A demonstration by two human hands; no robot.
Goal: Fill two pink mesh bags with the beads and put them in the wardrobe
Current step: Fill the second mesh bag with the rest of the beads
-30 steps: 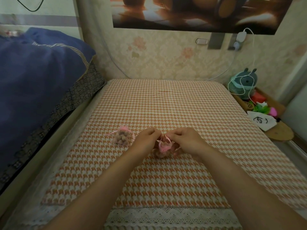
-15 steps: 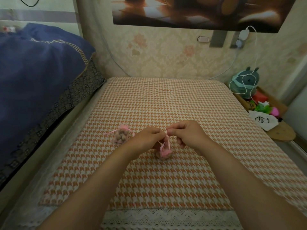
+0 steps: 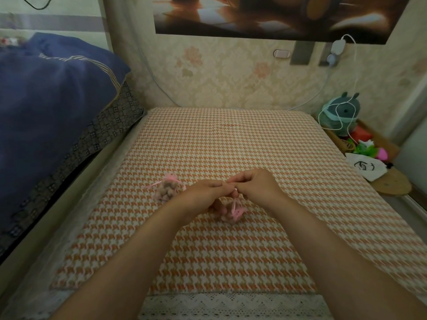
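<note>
Head view, the only one we have. Both hands meet over the houndstooth cover (image 3: 231, 139). Left hand (image 3: 203, 195) and right hand (image 3: 256, 188) each pinch the pink ribbon (image 3: 235, 203) of the near mesh bag (image 3: 232, 214), fingertips almost touching above it. A second ago the hands sat low on the bag's mouth; now they are raised and the ribbon runs up taut from a gathered neck. We read that as the drawstring drawn shut, with knotting perhaps under way; the knot itself is too small to tell. The bag rests on the cover, beads showing brown through the mesh.

The other filled bag (image 3: 168, 188) lies just left of the left hand, tied, unmoved.

Filling looks done. The wardrobe is not in view; carrying both bags there is what remains.
</note>
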